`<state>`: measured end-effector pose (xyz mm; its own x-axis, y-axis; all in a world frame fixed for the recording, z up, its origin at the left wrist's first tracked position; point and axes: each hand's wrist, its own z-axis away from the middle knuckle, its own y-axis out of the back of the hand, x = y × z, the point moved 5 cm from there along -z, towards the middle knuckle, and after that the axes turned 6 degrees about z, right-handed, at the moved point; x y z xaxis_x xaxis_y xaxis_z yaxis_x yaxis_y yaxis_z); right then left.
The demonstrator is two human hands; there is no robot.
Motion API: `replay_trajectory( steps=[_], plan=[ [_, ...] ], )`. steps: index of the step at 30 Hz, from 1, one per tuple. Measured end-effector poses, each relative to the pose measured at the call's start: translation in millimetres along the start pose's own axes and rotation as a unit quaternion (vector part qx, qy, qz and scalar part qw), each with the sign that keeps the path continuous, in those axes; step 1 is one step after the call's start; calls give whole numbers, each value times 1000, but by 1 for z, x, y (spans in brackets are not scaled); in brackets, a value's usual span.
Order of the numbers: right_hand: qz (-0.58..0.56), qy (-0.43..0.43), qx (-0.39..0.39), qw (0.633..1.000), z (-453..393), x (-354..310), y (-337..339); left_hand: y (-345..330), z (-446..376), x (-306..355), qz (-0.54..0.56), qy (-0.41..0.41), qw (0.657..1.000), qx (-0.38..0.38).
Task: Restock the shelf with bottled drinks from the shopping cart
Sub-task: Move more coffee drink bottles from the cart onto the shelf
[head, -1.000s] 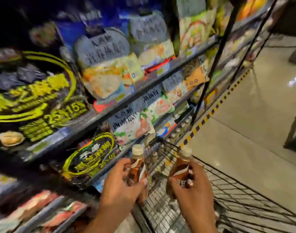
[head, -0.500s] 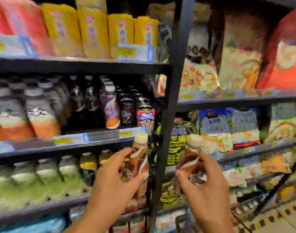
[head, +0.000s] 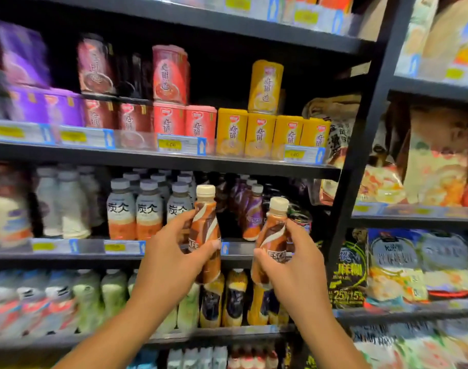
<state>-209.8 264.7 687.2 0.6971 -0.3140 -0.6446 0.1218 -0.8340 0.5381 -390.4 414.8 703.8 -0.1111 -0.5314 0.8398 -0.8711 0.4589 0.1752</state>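
My left hand (head: pixel 169 258) grips a brown and orange coffee bottle (head: pixel 206 225) with a cream cap, held upright in front of the middle drinks shelf (head: pixel 238 249). My right hand (head: pixel 299 265) grips a second coffee bottle (head: pixel 274 230) of the same kind, a little lower and to the right. Both bottles hang just in front of a dark gap in the shelf row, between grey-capped bottles (head: pixel 147 209) on the left and purple-labelled bottles (head: pixel 253 209) on the right. The shopping cart is out of view.
Stacked red and yellow cans (head: pixel 259 129) fill the shelf above. The shelf below holds more bottles (head: pixel 235 296). A black upright post (head: pixel 360 145) divides this bay from snack bags (head: pixel 437 161) on the right. Price tags (head: pixel 181 143) line the shelf edges.
The view swung from the cart and snack shelves to the drinks bay. Both hands rose with their bottles and now hold them level with the middle drinks shelf.
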Motion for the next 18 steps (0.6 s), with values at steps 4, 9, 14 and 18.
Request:
replay_trajectory(
  steps=[4,9,14,18],
  plan=[
    [-11,-2,-7,1000,-16,-10,-19,5,-14,-4,-28,-2,999,22],
    [-4,15,-8,1000,-41,-16,-36,-6,-39,-17,-69,11,996,48],
    [-4,12,-17,1000,-65,-17,-53,-21,-66,-20,-125,14,990,67],
    [-15,9,-12,1000,-83,-16,-64,-34,-84,-23,-147,17,986,75]
  ],
)
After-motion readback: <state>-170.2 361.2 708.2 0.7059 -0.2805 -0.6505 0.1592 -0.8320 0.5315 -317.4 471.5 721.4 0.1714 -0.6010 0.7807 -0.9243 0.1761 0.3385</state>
